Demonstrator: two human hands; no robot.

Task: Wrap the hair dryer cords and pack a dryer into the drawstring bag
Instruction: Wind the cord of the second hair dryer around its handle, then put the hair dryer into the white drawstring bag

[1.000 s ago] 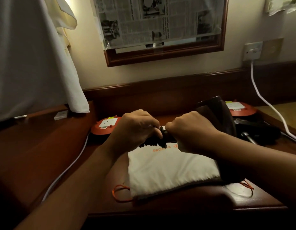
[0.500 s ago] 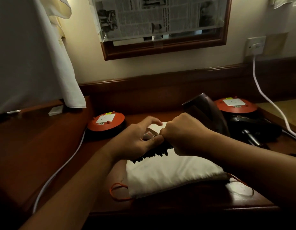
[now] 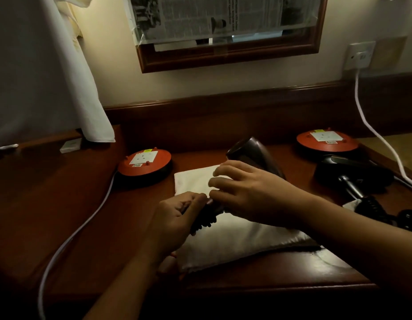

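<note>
The dark wooden counter (image 3: pixel 62 204) spreads beneath both grips. Directly under them lies the white fabric drawstring bag (image 3: pixel 235 241). The dark glossy hair dryer (image 3: pixel 253 153) slants up just beyond the right grip (image 3: pixel 253 197), whose fingers stretch nearly straight across its handle, thumb hidden. The left grip (image 3: pixel 175 218) is curled tight round the black coiled cord (image 3: pixel 206 219), touching the right forefinger.
</note>
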